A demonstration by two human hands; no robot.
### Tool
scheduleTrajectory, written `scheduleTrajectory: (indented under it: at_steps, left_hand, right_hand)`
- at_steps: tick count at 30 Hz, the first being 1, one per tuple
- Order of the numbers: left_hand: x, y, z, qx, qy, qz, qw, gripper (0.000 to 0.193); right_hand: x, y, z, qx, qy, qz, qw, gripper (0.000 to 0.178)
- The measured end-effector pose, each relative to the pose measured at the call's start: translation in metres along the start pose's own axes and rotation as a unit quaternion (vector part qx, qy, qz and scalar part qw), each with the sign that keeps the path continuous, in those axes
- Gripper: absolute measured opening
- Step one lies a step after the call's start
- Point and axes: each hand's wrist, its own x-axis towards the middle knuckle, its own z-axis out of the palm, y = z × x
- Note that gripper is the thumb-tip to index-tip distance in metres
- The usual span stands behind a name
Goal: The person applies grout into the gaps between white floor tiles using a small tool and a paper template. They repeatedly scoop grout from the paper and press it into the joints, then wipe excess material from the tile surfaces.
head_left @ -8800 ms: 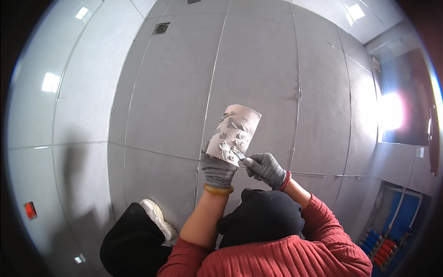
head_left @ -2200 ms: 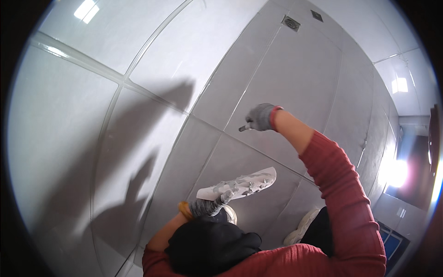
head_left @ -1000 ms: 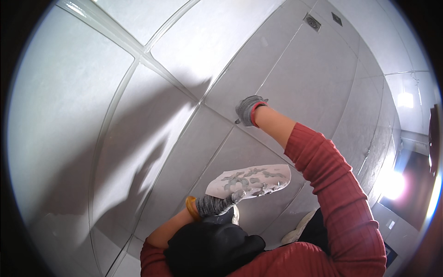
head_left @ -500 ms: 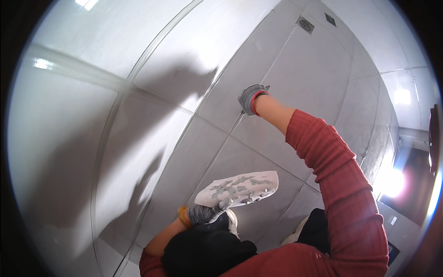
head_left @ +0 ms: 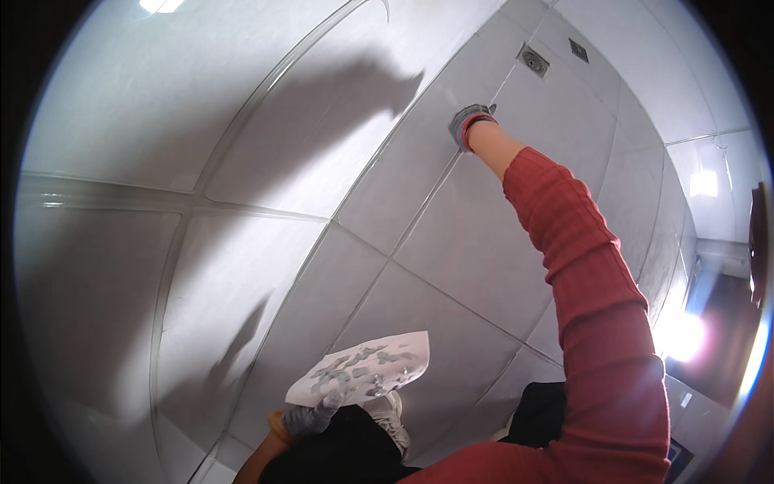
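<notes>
My left hand [head_left: 311, 418], in a grey glove, grips the near edge of a white sheet [head_left: 387, 355] smeared with grey paste. The sheet is held tilted above the floor, in front of my knee. Stretched far forward, my right hand [head_left: 468, 127] wears a grey glove with a red cuff. It is down at a tile joint [head_left: 435, 192] in the grey tiled floor [head_left: 476, 266]. Its fingers look curled, but the back of the glove hides them and whatever they may hold.
A white tiled wall [head_left: 266, 250] rises on the left, with my shadow on it. A square floor drain [head_left: 533, 60] lies beyond my right hand, with a small dark square plate [head_left: 578, 50] beside it. A bright lamp [head_left: 681, 336] glares at the right. My white shoe [head_left: 389, 423] is below the sheet.
My right hand has moved farther forward along the tile joint, toward the drain. My left hand and the sheet have shifted left and nearer in the picture as the view moved.
</notes>
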Motion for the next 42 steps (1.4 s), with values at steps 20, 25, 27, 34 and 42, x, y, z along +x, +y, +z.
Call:
scheduleTrajectory:
  at_steps: [20, 25, 27, 34, 42]
  left_hand:
    - [0.049, 0.095, 0.036, -0.452, 0.069, -0.063, 0.887, 0.082]
    - [0.055, 0.149, 0.043, -0.318, 0.091, -0.051, 0.942, 0.083]
    - [0.054, 0.144, 0.038, -0.235, 0.083, -0.032, 0.968, 0.085]
    - [0.046, 0.116, 0.038, -0.319, -0.009, -0.131, 0.938, 0.087]
    - [0.044, 0.106, 0.035, -0.297, -0.035, -0.127, 0.946, 0.076]
  right_hand:
    - [-0.326, -0.095, -0.046, 0.877, -0.006, -0.057, 0.477, 0.042]
    - [-0.402, -0.156, -0.105, 0.943, -0.102, 0.063, 0.31, 0.04]
    - [-0.395, -0.193, -0.114, 0.957, -0.082, 0.08, 0.267, 0.041]
    - [-0.391, -0.233, -0.094, 0.973, -0.124, 0.063, 0.182, 0.037]
    - [-0.4, -0.224, -0.092, 0.958, -0.198, 0.082, 0.19, 0.039]
